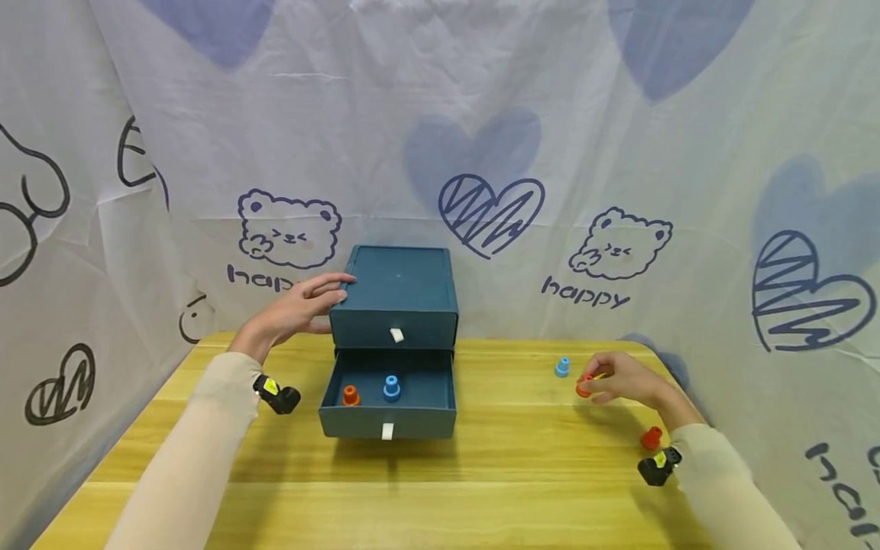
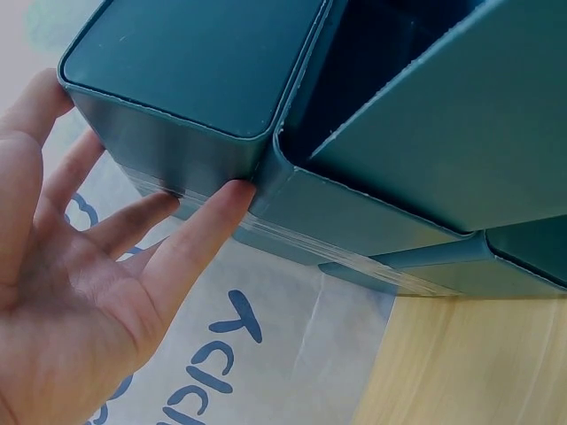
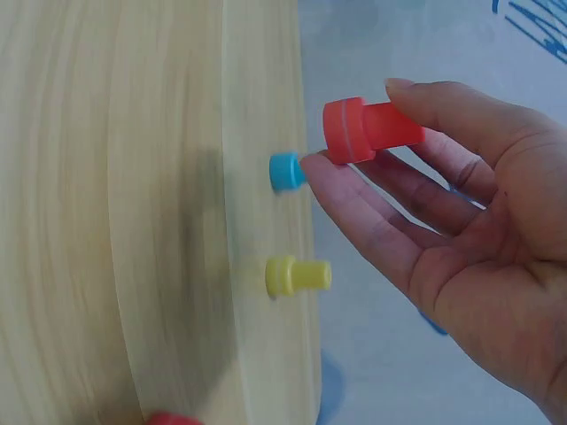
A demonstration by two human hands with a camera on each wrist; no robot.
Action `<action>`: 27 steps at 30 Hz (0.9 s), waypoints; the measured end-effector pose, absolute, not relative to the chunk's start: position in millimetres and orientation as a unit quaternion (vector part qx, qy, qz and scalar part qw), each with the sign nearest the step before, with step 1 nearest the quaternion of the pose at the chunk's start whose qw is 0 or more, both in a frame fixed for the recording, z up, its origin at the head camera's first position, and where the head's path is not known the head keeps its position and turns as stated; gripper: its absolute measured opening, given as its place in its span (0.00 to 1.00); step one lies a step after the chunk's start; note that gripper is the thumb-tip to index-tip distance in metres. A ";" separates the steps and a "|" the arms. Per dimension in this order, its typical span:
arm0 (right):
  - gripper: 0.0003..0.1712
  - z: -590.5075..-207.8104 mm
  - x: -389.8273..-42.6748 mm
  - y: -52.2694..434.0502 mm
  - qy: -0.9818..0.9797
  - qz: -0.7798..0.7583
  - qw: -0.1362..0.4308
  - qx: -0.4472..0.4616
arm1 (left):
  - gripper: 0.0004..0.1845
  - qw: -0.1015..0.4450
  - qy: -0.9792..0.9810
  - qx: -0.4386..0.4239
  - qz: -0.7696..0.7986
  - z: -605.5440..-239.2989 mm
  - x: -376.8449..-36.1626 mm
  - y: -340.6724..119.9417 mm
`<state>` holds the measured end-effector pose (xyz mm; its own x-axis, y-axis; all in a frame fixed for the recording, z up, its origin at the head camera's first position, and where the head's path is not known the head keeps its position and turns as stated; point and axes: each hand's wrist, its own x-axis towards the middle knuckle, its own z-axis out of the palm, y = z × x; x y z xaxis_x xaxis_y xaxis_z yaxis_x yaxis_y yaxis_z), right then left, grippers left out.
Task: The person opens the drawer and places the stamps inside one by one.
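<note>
My right hand (image 1: pixel 622 378) pinches a small red stepped plastic peg (image 3: pixel 354 130) between thumb and fingers, above the right side of the table. Beyond it stand a light blue peg (image 1: pixel 562 367) and a yellow peg (image 3: pixel 297 276), the latter mostly covered by the hand in the head view. My left hand (image 1: pixel 300 305) rests with extended fingers against the left side of a dark teal drawer box (image 1: pixel 399 279). Its lower drawer (image 1: pixel 426 382) is pulled out, holding an orange peg (image 1: pixel 351 396) and a blue peg (image 1: pixel 392 389).
Another red peg (image 1: pixel 651 438) stands on the wooden table (image 1: pixel 522 473) close to my right wrist. The upper drawer (image 1: pixel 364 328) is closed, with a white pull tab (image 1: pixel 396 334). A printed white cloth (image 1: pixel 385 153) hangs behind the table and along its sides.
</note>
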<state>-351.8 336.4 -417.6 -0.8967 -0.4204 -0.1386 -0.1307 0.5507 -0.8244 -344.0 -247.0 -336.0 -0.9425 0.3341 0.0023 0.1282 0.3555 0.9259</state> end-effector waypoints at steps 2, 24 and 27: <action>0.16 -417.0 -351.2 331.3 0.864 -0.447 0.160 -0.168 | 0.33 0.093 0.819 0.142 0.548 -335.7 -344.5 -247.2; 0.13 -410.4 -335.4 273.1 0.857 -0.419 0.137 -0.268 | 0.34 0.088 0.817 0.141 0.553 -336.6 -343.0 -246.9; 0.14 -406.8 -332.7 265.2 0.858 -0.410 0.113 -0.287 | 0.34 0.087 0.819 0.142 0.550 -337.3 -341.9 -247.3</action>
<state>-332.7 265.2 -406.8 -0.8099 -0.5851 0.0418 -0.3999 0.4986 -0.7690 -341.9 -247.3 -337.3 -0.9445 0.3283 0.0143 0.1374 0.3552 0.9246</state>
